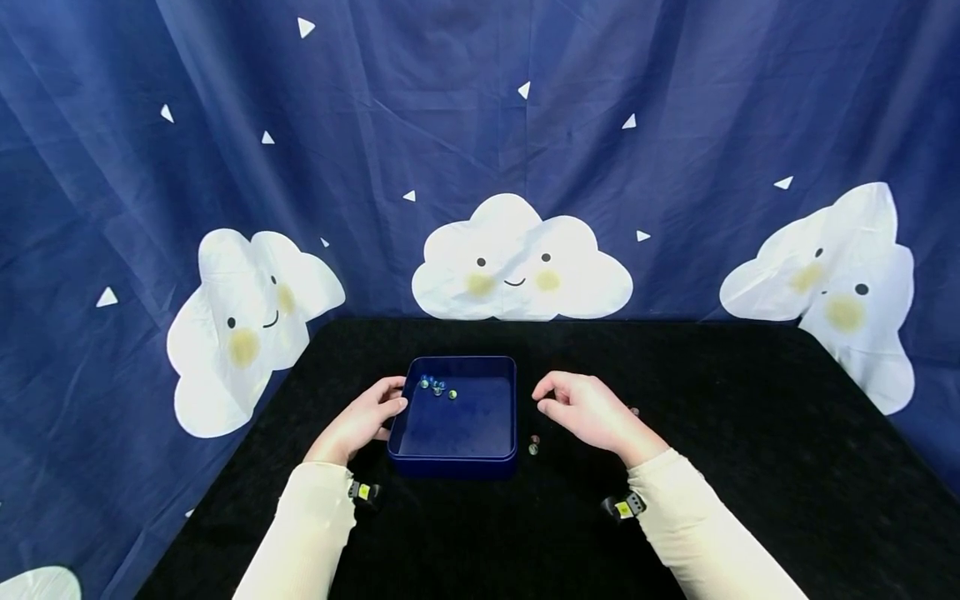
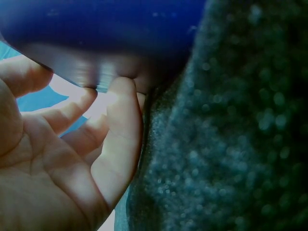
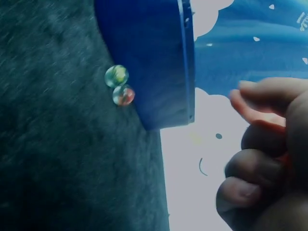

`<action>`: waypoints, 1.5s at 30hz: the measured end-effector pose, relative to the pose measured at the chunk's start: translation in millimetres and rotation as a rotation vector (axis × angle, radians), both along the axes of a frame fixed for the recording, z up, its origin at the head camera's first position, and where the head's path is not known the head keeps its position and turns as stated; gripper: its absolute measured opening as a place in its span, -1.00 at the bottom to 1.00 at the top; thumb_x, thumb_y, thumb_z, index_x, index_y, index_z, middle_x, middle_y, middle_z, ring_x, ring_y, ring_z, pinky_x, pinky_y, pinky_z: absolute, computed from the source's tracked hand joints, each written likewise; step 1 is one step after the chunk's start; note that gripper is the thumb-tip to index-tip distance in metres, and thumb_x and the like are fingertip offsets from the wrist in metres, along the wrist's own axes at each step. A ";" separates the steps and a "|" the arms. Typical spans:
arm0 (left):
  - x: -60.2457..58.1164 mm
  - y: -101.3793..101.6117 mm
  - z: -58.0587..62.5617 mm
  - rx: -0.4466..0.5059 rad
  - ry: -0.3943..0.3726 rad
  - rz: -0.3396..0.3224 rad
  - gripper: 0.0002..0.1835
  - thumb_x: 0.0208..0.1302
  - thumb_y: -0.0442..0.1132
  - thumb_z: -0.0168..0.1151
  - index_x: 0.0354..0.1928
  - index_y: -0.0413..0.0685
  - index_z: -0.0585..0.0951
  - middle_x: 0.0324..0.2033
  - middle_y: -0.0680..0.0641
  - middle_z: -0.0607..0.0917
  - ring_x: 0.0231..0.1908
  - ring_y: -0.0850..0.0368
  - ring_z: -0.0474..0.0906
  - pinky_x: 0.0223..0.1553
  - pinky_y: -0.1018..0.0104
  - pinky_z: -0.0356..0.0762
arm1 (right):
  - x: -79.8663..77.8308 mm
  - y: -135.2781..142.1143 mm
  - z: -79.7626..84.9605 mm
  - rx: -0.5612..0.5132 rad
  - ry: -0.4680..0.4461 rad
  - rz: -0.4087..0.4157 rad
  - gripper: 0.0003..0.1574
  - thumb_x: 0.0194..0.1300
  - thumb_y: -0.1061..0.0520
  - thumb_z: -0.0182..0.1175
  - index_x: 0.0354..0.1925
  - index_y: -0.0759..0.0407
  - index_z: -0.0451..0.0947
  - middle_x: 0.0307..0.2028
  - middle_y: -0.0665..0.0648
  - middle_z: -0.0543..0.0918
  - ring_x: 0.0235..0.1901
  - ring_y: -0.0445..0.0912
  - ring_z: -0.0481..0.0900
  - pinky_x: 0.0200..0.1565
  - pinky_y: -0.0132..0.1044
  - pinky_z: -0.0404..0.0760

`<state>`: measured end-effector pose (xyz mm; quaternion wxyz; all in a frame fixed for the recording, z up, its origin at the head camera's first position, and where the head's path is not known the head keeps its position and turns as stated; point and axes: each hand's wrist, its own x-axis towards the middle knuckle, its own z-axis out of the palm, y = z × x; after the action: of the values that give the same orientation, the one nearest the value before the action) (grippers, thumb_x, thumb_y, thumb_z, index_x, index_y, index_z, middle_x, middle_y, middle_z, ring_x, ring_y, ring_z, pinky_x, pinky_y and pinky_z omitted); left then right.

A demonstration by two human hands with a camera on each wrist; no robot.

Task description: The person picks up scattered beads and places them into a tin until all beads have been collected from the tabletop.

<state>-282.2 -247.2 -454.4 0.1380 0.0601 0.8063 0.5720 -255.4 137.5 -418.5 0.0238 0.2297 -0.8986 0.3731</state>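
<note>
A square dark blue box (image 1: 453,457) stands on the black cloth. Several glass marbles (image 1: 438,390) lie inside, towards its far left corner, and a yellow-green marble (image 1: 453,395) sits a little apart from them. My left hand (image 1: 367,417) holds the box's left side, its bent fingertips against the wall and its thumb by the rim. My right hand (image 1: 588,410) hovers right of the box. Its thumb and index finger reach forward, the other fingers curl, and nothing shows between them. Below it, a greenish marble (image 3: 116,76) and a reddish marble (image 3: 123,95) lie touching beside the box.
Another small marble (image 1: 635,412) lies on the cloth, partly hidden beyond my right wrist. The table with its black cloth (image 1: 750,433) reaches back to a blue curtain (image 1: 480,108) with white clouds. A small camera sits on each wrist.
</note>
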 end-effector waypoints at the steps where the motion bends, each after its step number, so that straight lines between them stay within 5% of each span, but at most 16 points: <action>1: -0.2 -0.6 0.2 0.001 0.000 -0.001 -0.51 0.57 -0.27 0.00 0.45 -0.20 0.27 0.24 -0.33 0.47 0.05 -0.17 0.58 -0.12 -0.02 0.67 | 0.1 0.8 -2.2 0.020 -0.016 0.017 -0.84 0.32 0.09 0.31 -0.14 -0.14 0.65 -0.63 -0.13 0.39 -0.65 -0.21 0.36 -0.43 -0.26 0.46; 8: 0.1 -2.2 1.8 -0.010 0.000 -0.003 -0.51 0.57 -0.25 0.01 0.45 -0.18 0.27 0.25 -0.32 0.46 0.08 -0.17 0.57 -0.11 -0.02 0.67 | 2.2 -0.1 -19.1 0.190 -0.082 0.197 -0.64 0.29 0.21 0.22 0.02 -0.06 0.66 -0.52 -0.16 0.53 -0.55 -0.25 0.43 -0.34 -0.26 0.48; 13: 2.1 -1.7 2.7 -0.012 0.001 -0.004 -0.50 0.57 -0.26 0.00 0.45 -0.19 0.26 0.25 -0.33 0.46 0.08 -0.17 0.56 -0.10 -0.02 0.66 | 6.9 -1.1 -25.1 0.251 -0.087 0.273 -0.66 0.22 0.27 0.24 -0.06 -0.05 0.65 -0.43 -0.14 0.61 -0.45 -0.25 0.47 -0.25 -0.24 0.50; 19: 1.5 -1.6 3.5 -0.003 -0.001 -0.003 -0.51 0.57 -0.27 0.00 0.45 -0.19 0.26 0.25 -0.32 0.47 0.09 -0.18 0.56 -0.10 -0.02 0.66 | 7.6 0.1 -28.5 0.283 -0.081 0.214 -0.70 0.18 0.26 0.29 -0.14 -0.05 0.58 -0.55 -0.15 0.45 -0.54 -0.24 0.41 -0.36 -0.23 0.46; 25: 1.2 -0.3 3.7 0.007 -0.001 -0.005 -0.51 0.58 -0.27 -0.02 0.46 -0.18 0.25 0.25 -0.32 0.46 0.09 -0.18 0.56 -0.09 -0.02 0.66 | 5.1 2.9 -30.4 0.336 0.026 0.134 -0.77 0.15 0.24 0.29 -0.25 -0.08 0.58 -0.58 -0.21 0.42 -0.52 -0.27 0.41 -0.36 -0.26 0.48; 34: 1.8 -0.8 3.4 0.001 -0.001 0.000 -0.50 0.58 -0.26 -0.01 0.47 -0.16 0.26 0.26 -0.31 0.45 0.13 -0.21 0.53 -0.08 -0.03 0.66 | 4.0 -9.2 1.7 0.047 0.098 0.007 -0.84 0.32 0.11 0.31 -0.13 -0.11 0.63 -0.64 -0.18 0.38 -0.68 -0.26 0.31 -0.46 -0.28 0.44; 45: 5.3 0.5 3.9 0.002 -0.007 -0.003 -0.48 0.58 -0.25 -0.01 0.49 -0.18 0.23 0.27 -0.33 0.44 0.14 -0.22 0.52 -0.08 -0.06 0.66 | 1.4 -34.5 22.4 0.005 0.156 0.041 -0.80 0.34 0.09 0.32 -0.08 -0.17 0.64 -0.68 -0.19 0.29 -0.69 -0.26 0.28 -0.42 -0.29 0.48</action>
<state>-277.0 -246.7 -450.5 0.1416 0.0595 0.8052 0.5728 -254.0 103.0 -396.0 0.0853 0.2764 -0.8901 0.3523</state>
